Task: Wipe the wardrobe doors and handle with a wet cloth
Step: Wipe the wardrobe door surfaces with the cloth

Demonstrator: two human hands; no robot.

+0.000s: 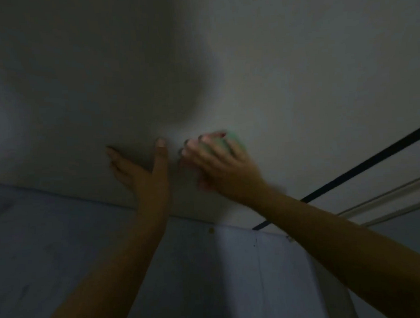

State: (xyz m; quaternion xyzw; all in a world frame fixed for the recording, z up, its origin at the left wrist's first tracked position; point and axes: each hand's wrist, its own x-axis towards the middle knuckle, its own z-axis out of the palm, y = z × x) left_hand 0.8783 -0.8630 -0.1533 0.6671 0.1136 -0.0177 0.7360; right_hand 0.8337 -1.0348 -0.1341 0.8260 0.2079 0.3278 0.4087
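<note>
The view is dim and blurred. A wide, pale wardrobe panel point(297, 81) fills the upper part of the view. My left hand point(141, 172) lies flat against it, fingers straight and thumb pointing up. Just to its right, my right hand point(219, 165) holds a green cloth point(237, 139) against the same panel, with bent fingers over the cloth. Only a green edge of the cloth shows past the fingertips. Motion blur smears the right hand. No handle can be made out.
A thin black strip point(365, 165) runs diagonally across the panel at the right. A pale rail point(388, 198) lies below the strip. Bluish surfaces point(62, 239) meet the panel's lower edge, and a lighter sheet point(246, 266) hangs below the middle.
</note>
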